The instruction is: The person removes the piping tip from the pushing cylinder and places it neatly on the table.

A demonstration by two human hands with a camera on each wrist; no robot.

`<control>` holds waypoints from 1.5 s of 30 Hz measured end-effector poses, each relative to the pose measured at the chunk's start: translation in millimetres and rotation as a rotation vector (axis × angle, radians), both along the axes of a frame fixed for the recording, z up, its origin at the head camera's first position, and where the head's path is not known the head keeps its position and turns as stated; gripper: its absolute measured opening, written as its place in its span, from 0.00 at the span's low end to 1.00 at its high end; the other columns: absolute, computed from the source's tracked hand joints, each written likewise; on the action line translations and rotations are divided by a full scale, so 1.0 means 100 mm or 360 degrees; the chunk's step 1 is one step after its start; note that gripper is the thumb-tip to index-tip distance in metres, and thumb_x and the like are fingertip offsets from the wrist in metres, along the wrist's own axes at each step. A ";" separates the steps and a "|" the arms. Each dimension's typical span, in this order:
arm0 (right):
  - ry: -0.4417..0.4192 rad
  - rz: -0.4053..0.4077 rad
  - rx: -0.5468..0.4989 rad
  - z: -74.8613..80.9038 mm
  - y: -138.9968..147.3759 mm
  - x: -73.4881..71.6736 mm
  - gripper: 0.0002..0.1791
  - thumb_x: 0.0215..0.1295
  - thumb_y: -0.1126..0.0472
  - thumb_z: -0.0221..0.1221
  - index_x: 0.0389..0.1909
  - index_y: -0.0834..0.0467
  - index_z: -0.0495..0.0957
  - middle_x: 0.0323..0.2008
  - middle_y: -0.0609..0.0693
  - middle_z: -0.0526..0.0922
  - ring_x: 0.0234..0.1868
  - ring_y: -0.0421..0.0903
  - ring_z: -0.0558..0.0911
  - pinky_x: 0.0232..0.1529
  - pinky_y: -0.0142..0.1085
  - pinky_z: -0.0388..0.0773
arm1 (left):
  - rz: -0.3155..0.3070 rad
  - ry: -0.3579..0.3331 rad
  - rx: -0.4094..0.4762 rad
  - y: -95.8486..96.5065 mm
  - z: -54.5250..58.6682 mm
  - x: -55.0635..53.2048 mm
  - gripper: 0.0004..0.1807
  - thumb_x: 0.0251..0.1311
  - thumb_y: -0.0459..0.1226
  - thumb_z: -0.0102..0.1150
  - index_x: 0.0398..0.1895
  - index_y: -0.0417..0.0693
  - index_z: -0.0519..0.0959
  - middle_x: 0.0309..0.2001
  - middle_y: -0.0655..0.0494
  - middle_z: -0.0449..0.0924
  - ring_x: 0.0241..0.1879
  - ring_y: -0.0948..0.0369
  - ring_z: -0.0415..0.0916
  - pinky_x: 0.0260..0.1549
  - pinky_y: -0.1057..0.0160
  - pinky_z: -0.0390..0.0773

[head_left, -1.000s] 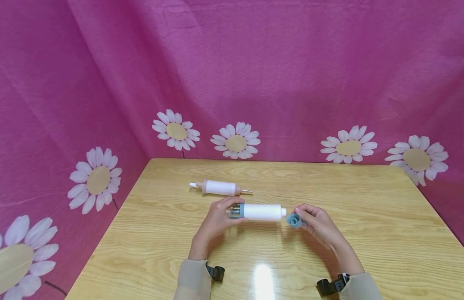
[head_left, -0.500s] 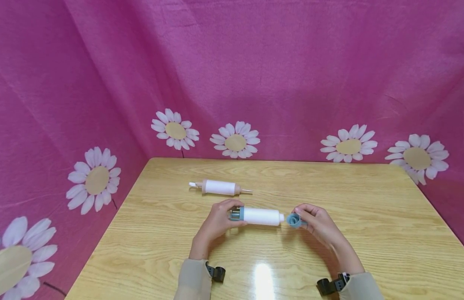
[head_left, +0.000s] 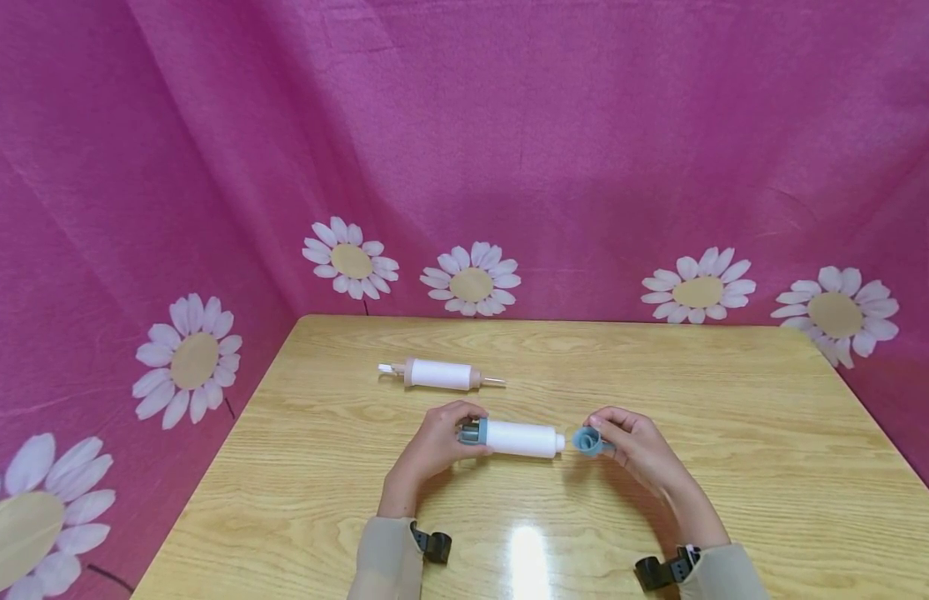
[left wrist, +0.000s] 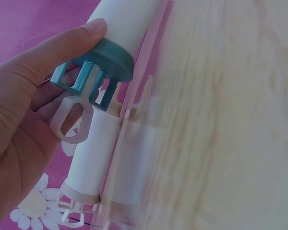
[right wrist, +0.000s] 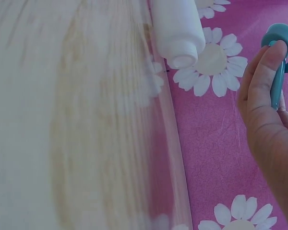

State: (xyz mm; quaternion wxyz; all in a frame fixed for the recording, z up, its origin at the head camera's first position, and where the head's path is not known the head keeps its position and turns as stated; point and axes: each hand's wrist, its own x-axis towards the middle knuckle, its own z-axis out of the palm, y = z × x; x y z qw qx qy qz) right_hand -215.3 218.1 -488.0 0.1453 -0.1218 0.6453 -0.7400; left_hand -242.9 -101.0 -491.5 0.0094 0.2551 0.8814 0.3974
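Observation:
My left hand (head_left: 437,437) grips a thick white syringe-like tube (head_left: 521,438) at its teal collar (left wrist: 110,60), the thumb lying along the collar and barrel. A pale loop handle (left wrist: 77,120) sticks out between the teal brackets at that end. The tube lies sideways above the table, its narrow white neck (right wrist: 185,56) pointing right. Just beyond the neck, apart from it, my right hand (head_left: 636,446) pinches a teal cap (head_left: 587,441) by its thin stem (right wrist: 277,88), with the hollow side towards the tube in the head view.
A second, thinner white tube (head_left: 440,375) with beige ends lies on the wooden table (head_left: 659,367) behind my left hand; a clear thin tip points right. A pink curtain (head_left: 554,167) with daisies hangs behind the table. Each wrist wears a black camera (head_left: 437,547).
The white tube has come down towards me and slightly left, its neck end dropping the most. My right hand and the teal cap have hardly moved.

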 end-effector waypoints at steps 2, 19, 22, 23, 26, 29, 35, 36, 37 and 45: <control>0.0009 0.0014 -0.0014 0.00 0.00 0.00 0.10 0.76 0.59 0.49 0.40 0.53 0.80 0.35 0.40 0.84 0.36 0.33 0.83 0.41 0.27 0.84 | -0.0001 -0.0007 -0.0005 0.00 0.00 0.00 0.25 0.51 0.40 0.73 0.53 0.43 0.79 0.52 0.52 0.82 0.52 0.56 0.80 0.54 0.54 0.81; 0.0010 -0.0008 0.0030 -0.02 -0.01 -0.01 0.10 0.75 0.58 0.51 0.41 0.56 0.79 0.35 0.40 0.84 0.36 0.32 0.82 0.40 0.26 0.83 | -0.0018 -0.0094 -0.0055 -0.01 -0.03 0.00 0.26 0.52 0.40 0.73 0.54 0.43 0.77 0.52 0.51 0.80 0.53 0.56 0.78 0.56 0.54 0.79; 0.0008 -0.0043 0.0103 -0.01 -0.01 -0.01 0.10 0.75 0.57 0.52 0.42 0.56 0.79 0.35 0.39 0.84 0.36 0.33 0.83 0.40 0.27 0.83 | -0.0020 -0.0097 -0.0065 -0.01 -0.03 0.00 0.27 0.52 0.41 0.73 0.55 0.43 0.76 0.53 0.51 0.80 0.54 0.55 0.78 0.56 0.54 0.79; 0.0003 -0.0064 0.0154 0.00 -0.02 -0.01 0.10 0.74 0.55 0.52 0.42 0.57 0.79 0.35 0.39 0.84 0.36 0.33 0.83 0.39 0.27 0.83 | -0.0022 -0.0099 -0.0065 -0.01 -0.02 0.00 0.27 0.52 0.41 0.73 0.55 0.43 0.76 0.53 0.51 0.79 0.54 0.55 0.79 0.56 0.54 0.79; 0.0000 -0.0125 0.0310 0.04 -0.03 -0.01 0.14 0.74 0.52 0.53 0.43 0.59 0.78 0.35 0.39 0.83 0.36 0.33 0.82 0.40 0.30 0.84 | -0.0022 -0.0118 -0.0047 -0.01 -0.02 0.00 0.28 0.53 0.41 0.73 0.57 0.43 0.75 0.56 0.50 0.78 0.56 0.53 0.79 0.57 0.54 0.79; -0.0006 -0.0169 0.0449 0.08 -0.04 -0.01 0.18 0.72 0.50 0.54 0.44 0.62 0.77 0.34 0.39 0.82 0.35 0.34 0.81 0.40 0.33 0.83 | -0.0022 -0.0147 -0.0016 0.00 -0.01 0.00 0.29 0.53 0.41 0.72 0.58 0.44 0.75 0.58 0.50 0.77 0.58 0.51 0.78 0.58 0.53 0.79; 0.0050 -0.0230 0.0595 0.13 -0.09 -0.01 0.22 0.71 0.49 0.56 0.46 0.66 0.76 0.34 0.41 0.81 0.35 0.35 0.78 0.40 0.35 0.82 | 0.0009 -0.0141 -0.0019 0.00 -0.01 0.01 0.32 0.53 0.43 0.72 0.61 0.45 0.73 0.60 0.52 0.76 0.59 0.52 0.77 0.58 0.53 0.79; 0.0072 -0.0241 0.0619 0.14 -0.10 0.00 0.22 0.71 0.49 0.56 0.46 0.67 0.76 0.34 0.41 0.81 0.35 0.36 0.78 0.40 0.35 0.81 | 0.0013 -0.0132 -0.0019 0.00 0.00 0.01 0.32 0.53 0.43 0.72 0.61 0.46 0.73 0.60 0.52 0.76 0.59 0.52 0.77 0.58 0.53 0.79; 0.0094 -0.0252 0.0648 0.14 -0.11 0.00 0.22 0.70 0.49 0.57 0.46 0.66 0.76 0.34 0.42 0.81 0.35 0.36 0.77 0.39 0.34 0.80 | 0.0015 -0.0121 -0.0015 0.00 0.00 0.01 0.33 0.53 0.44 0.72 0.62 0.46 0.73 0.60 0.52 0.76 0.60 0.52 0.76 0.58 0.53 0.79; 0.0129 -0.0270 0.0728 0.19 -0.16 -0.01 0.22 0.70 0.49 0.57 0.46 0.66 0.77 0.34 0.46 0.79 0.34 0.38 0.74 0.36 0.33 0.78 | 0.0025 0.0007 0.0019 0.03 0.04 0.04 0.34 0.52 0.45 0.72 0.62 0.46 0.73 0.62 0.53 0.75 0.62 0.52 0.74 0.60 0.51 0.77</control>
